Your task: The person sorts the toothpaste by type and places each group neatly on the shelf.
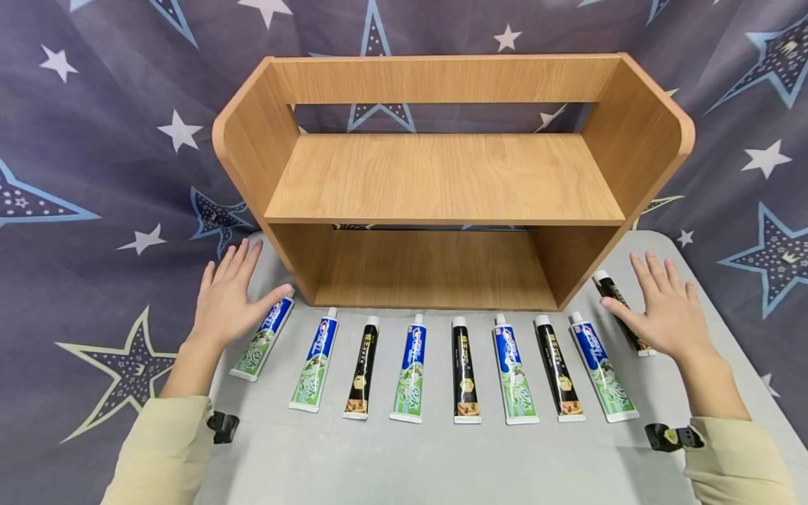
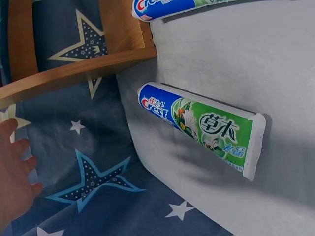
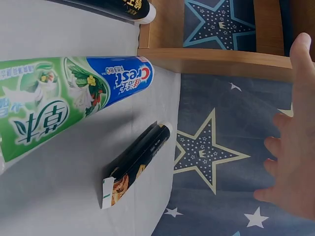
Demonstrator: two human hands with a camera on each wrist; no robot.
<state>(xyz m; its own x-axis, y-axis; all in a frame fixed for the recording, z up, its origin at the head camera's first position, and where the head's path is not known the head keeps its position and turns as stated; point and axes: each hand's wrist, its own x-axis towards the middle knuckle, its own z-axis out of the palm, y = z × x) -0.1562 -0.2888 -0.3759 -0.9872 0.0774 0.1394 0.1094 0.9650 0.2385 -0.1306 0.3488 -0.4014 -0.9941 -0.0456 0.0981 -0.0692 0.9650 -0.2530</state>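
My left hand is spread above the table's left side, its thumb over the cap end of a blue-and-green toothpaste tube. That same tube lies apart from the fingers in the left wrist view. On the right, my other hand hovers with fingers spread, partly covering a black toothpaste tube. The right wrist view shows this black tube on the cloth with nothing gripping it. Between the hands lie several more tubes in a row, blue-green ones and black ones, caps toward the shelf.
A two-tier wooden shelf stands at the table's back, behind the row of tubes. Light grey cloth covers the table. A dark star-patterned curtain hangs behind and beside it.
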